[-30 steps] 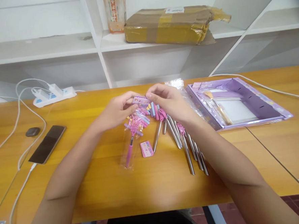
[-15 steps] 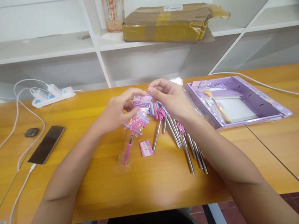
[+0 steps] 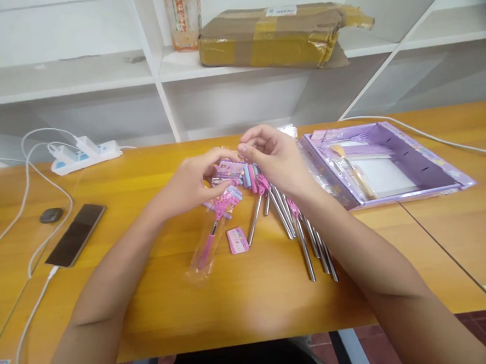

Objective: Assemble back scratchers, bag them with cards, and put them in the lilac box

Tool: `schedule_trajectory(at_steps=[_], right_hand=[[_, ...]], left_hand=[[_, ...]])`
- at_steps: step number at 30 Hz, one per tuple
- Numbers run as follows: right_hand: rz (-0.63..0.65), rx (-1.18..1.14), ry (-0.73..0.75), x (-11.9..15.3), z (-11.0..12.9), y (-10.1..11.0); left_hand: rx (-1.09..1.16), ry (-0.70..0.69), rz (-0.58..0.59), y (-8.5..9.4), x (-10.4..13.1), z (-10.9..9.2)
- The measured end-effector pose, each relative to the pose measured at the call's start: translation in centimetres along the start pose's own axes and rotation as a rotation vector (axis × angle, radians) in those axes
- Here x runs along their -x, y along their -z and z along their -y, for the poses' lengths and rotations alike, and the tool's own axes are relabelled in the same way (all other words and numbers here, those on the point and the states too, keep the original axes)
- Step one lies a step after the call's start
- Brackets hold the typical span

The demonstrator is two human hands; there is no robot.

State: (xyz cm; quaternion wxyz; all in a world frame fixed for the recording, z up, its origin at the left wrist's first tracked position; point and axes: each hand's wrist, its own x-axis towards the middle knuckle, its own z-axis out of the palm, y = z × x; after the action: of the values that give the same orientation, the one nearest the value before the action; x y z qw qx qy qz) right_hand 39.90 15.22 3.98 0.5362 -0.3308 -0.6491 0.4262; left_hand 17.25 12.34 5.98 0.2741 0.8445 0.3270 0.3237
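My left hand [image 3: 197,176] curls its thumb and fingers around the top of a clear plastic bag [image 3: 199,266]. Inside lies a pink back scratcher [image 3: 208,247] with a hand-shaped head and a dark, springy-looking neck. A pink-purple printed card [image 3: 228,169] shows by my left fingers. My right hand [image 3: 276,158] pinches thumb against index finger at the bag's upper edge; the film there is hard to make out. Under and between both hands sit several pink, blue and purple sticks [image 3: 249,177]. Metal-rod back scratchers [image 3: 305,249] with pink hand heads lie beneath my right wrist.
A small pink card [image 3: 238,240] lies in front of the pile. At right stands a purple open box [image 3: 440,172] holding a bagged brush [image 3: 355,169]. To the left are a phone [image 3: 76,235], a dark earbud-like case [image 3: 51,215] and a power strip [image 3: 87,155]. A taped carton [image 3: 267,40] rests on the shelf.
My left hand has lowered slightly, and the bag's lower end has shifted a little left. The printed card by my left fingers has tilted and moved down-left. My right hand has barely moved.
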Motion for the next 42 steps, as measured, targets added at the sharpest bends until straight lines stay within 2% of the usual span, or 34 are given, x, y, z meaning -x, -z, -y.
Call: schedule_trajectory(at_steps=[7, 11, 15, 18, 25, 33, 42], right_hand=[[-0.026, 0.063, 0.012, 0.1, 0.2, -0.2], [-0.038, 0.08, 0.0, 0.2, 0.5, -0.2], [0.049, 0.031, -0.035, 0.3, 1.0, 0.2], [0.13, 0.058, -0.045, 0.4, 1.3, 0.2], [0.231, 0.17, -0.101, 0.7, 1.3, -0.5], [0.313, 0.199, -0.189, 0.9, 0.9, -0.4], [0.242, 0.358, -0.081, 1.1, -0.6, -1.2]], left_hand=[[-0.099, 0.027, 0.027, 0.2, -0.1, -0.2], [-0.056, 0.025, 0.027, 0.2, -0.1, -0.1], [0.159, 0.089, -0.049, -0.1, 0.0, 0.4], [0.248, 0.117, -0.049, -0.2, 0.0, 0.8], [0.158, 0.126, -0.038, 0.1, -0.1, 1.1], [0.195, 0.165, -0.046, 0.6, 0.0, 1.0], [0.147, 0.172, -0.071, 0.5, 0.0, 2.1]])
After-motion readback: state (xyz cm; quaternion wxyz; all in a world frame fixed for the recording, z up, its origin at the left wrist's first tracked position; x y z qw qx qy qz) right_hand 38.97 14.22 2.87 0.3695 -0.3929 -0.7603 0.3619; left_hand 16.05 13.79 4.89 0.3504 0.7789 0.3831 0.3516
